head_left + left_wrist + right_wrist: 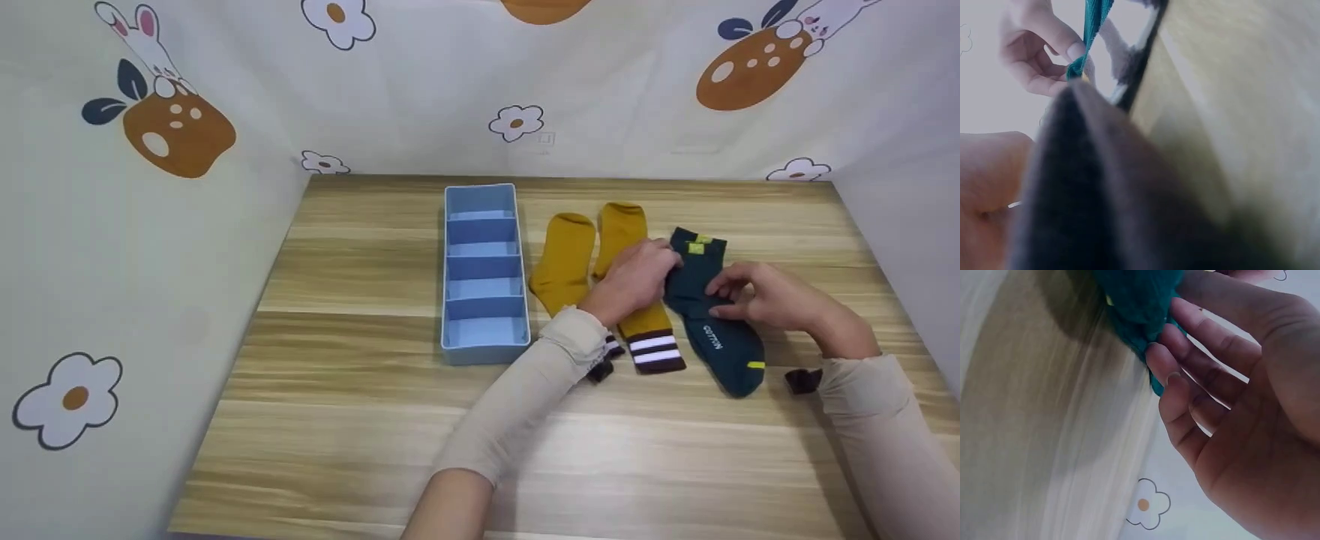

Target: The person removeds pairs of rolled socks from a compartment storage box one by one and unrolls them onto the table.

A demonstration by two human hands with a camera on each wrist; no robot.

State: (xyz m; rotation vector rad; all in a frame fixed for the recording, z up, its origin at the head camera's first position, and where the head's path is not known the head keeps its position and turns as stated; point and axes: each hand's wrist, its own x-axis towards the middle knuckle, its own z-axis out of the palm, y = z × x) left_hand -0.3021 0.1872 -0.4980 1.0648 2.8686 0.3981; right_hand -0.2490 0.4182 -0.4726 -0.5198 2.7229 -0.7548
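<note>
A dark green sock (720, 337), with yellow marks and the word COTTON, lies on the table's right part. My right hand (776, 296) pinches it near the middle between thumb and bent fingers; the right wrist view shows these fingertips against the teal-looking cloth (1140, 304). My left hand (637, 274) lies across a mustard sock (622, 225), fingertips right at the green sock's left edge. Whether they grip it I cannot tell. That mustard sock has a brown cuff with white stripes. Left of it lies another mustard sock (566, 255), its cuff partly behind my left sleeve.
Left of the socks stands a long blue organizer box (486, 357) with several compartments in a row. Wood-grain table (360, 420) surrounds it. A patterned cloth (420, 90) hangs behind. Small black devices (804, 381) sit at the wrists. A blurred dark shape (1095, 191) fills much of the left wrist view.
</note>
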